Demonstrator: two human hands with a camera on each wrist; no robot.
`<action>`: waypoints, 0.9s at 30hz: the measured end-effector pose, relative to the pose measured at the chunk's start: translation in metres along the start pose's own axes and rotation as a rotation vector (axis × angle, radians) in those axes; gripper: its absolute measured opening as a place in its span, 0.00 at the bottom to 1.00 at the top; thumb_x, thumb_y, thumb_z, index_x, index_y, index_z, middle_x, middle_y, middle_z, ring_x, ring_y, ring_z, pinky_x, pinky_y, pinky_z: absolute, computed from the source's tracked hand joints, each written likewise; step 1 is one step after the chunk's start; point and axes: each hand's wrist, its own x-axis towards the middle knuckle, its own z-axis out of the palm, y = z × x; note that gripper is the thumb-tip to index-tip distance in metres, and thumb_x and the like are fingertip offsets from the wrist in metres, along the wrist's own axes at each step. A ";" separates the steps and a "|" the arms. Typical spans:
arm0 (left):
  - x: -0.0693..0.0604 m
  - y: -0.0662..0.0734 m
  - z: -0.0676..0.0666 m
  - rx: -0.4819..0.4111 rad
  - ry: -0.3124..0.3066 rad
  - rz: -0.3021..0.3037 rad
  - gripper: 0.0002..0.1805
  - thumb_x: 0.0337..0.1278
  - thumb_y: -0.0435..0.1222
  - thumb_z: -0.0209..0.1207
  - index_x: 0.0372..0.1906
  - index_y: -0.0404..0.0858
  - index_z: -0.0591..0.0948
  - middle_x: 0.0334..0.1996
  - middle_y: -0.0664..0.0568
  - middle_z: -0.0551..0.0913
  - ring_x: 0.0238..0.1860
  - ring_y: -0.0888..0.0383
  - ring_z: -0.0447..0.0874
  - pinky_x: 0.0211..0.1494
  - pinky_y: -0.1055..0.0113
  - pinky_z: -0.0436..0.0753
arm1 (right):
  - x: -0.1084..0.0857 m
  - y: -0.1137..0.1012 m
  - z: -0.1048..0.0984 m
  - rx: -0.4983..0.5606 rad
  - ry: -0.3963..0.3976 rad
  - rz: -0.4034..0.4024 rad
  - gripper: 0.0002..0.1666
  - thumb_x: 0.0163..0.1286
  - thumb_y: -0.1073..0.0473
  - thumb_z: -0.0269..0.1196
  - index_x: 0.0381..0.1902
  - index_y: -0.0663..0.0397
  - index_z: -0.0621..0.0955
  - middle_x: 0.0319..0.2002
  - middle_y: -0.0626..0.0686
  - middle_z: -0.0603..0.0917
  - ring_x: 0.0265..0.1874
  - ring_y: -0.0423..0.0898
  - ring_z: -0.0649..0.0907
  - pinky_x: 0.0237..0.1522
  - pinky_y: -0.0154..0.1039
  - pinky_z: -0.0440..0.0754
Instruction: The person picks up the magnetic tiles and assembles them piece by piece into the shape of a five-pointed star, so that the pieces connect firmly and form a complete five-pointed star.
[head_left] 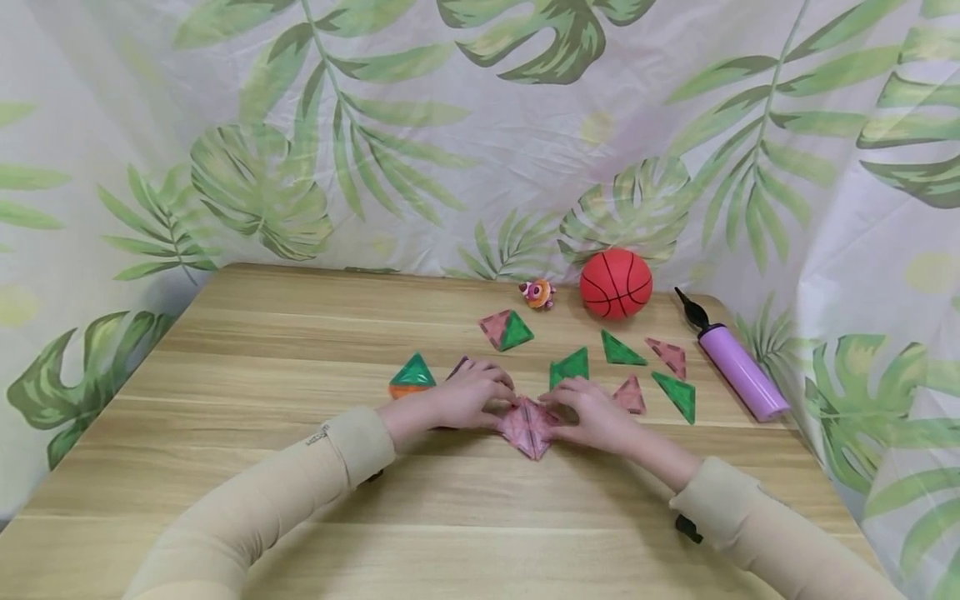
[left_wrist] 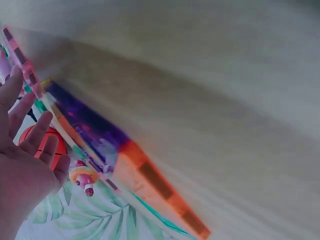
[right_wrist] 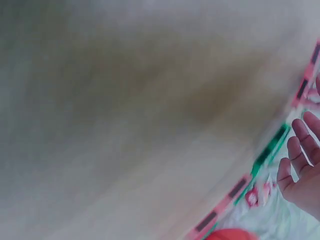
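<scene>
Between the fingers, two pink tiles (head_left: 517,431) are held edge to edge, pinched on one side by the left hand (head_left: 472,395) and on the other by the right hand (head_left: 595,417). Just beyond the right fingers, a green tile (head_left: 572,367) is seen.

Passage is left along the left edge of the tabletop (head_left: 247,350); the far right corner is obstructed by a pump (head_left: 741,367) and ball (head_left: 617,285).
</scene>
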 end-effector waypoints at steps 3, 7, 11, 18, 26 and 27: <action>0.009 0.001 -0.003 -0.026 0.007 -0.043 0.23 0.52 0.47 0.66 0.54 0.47 0.81 0.55 0.51 0.77 0.61 0.49 0.65 0.61 0.49 0.64 | 0.000 0.014 -0.009 0.009 0.039 0.032 0.27 0.54 0.47 0.72 0.50 0.52 0.82 0.46 0.51 0.82 0.47 0.48 0.79 0.49 0.47 0.77; 0.026 0.002 -0.007 -0.022 0.047 -0.112 0.25 0.51 0.48 0.66 0.55 0.46 0.80 0.56 0.52 0.77 0.62 0.48 0.65 0.62 0.47 0.63 | 0.002 0.036 -0.024 0.012 0.055 0.132 0.27 0.54 0.49 0.72 0.51 0.53 0.81 0.50 0.55 0.80 0.53 0.55 0.76 0.54 0.56 0.73; 0.048 0.006 -0.011 -0.026 0.076 -0.172 0.27 0.50 0.50 0.66 0.57 0.47 0.79 0.57 0.52 0.77 0.62 0.49 0.65 0.64 0.46 0.60 | 0.007 0.057 -0.033 0.051 0.044 0.185 0.27 0.56 0.53 0.71 0.52 0.57 0.80 0.53 0.60 0.78 0.57 0.60 0.73 0.57 0.60 0.69; 0.080 0.014 -0.009 -0.018 0.012 -0.226 0.33 0.47 0.57 0.65 0.60 0.48 0.77 0.59 0.53 0.75 0.61 0.51 0.62 0.63 0.51 0.60 | 0.016 0.081 -0.034 0.064 -0.029 0.176 0.29 0.57 0.51 0.70 0.55 0.54 0.79 0.55 0.59 0.77 0.57 0.60 0.71 0.58 0.60 0.66; 0.095 0.014 -0.001 0.069 -0.035 -0.243 0.36 0.43 0.60 0.65 0.59 0.48 0.78 0.57 0.54 0.76 0.60 0.52 0.62 0.58 0.55 0.61 | 0.025 0.092 -0.034 0.062 -0.126 0.106 0.29 0.55 0.51 0.71 0.55 0.55 0.80 0.56 0.58 0.77 0.59 0.57 0.71 0.65 0.60 0.57; 0.095 0.014 0.000 0.074 -0.040 -0.244 0.36 0.43 0.61 0.65 0.59 0.48 0.78 0.57 0.54 0.76 0.60 0.52 0.62 0.58 0.55 0.61 | 0.025 0.092 -0.034 0.061 -0.132 0.104 0.29 0.56 0.51 0.71 0.55 0.55 0.80 0.56 0.58 0.76 0.59 0.57 0.71 0.66 0.61 0.55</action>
